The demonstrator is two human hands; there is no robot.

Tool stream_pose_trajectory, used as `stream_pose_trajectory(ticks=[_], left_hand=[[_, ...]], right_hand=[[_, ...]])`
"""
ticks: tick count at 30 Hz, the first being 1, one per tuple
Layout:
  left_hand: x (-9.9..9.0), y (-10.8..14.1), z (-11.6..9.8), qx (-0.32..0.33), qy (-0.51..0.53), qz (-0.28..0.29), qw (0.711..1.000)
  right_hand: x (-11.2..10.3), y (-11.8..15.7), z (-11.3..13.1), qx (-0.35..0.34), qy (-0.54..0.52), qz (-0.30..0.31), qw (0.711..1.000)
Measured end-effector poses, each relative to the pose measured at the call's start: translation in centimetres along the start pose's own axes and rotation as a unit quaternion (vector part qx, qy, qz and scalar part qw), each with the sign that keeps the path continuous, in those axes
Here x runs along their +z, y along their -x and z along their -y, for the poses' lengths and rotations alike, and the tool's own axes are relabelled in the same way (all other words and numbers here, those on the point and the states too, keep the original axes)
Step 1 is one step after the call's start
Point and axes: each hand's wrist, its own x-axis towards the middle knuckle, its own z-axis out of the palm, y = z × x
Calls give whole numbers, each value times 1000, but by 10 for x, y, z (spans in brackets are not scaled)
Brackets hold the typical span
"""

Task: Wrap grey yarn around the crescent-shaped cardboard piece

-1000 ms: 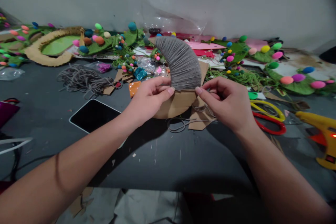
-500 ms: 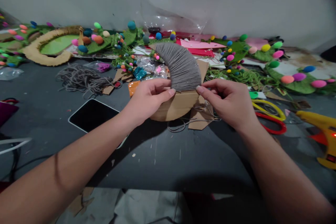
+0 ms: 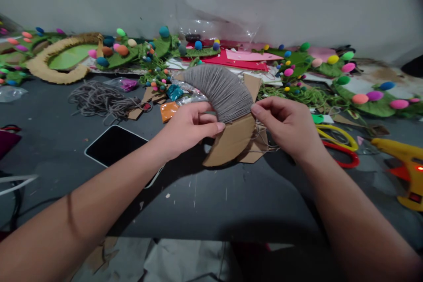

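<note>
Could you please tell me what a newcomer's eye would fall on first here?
Probably the cardboard crescent in the centre, its upper part wrapped in grey cord and its lower part bare, held between the left hand and the right hand. Next might come the bright egg-shaped ornaments strung along the back of the table, then the yellow glue gun at the far right, its red light showing.

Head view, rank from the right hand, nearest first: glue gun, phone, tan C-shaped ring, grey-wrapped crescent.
1. Grey-wrapped crescent: its right edge is at the fingertips of the right hand.
2. Glue gun: off to the right.
3. Phone: on the left.
4. Tan C-shaped ring: far left, toward the back.
</note>
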Motion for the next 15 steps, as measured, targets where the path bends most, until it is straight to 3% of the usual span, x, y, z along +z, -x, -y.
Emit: stream_pose_trajectory(ticks=[11, 15], left_hand=[[4, 0, 7, -87, 68, 34, 993], [-2, 5, -10, -149, -82, 79, 982]], right_hand=[[-4, -3, 1, 23, -9, 97, 995], [-5, -3, -2, 38, -6, 125, 991]])
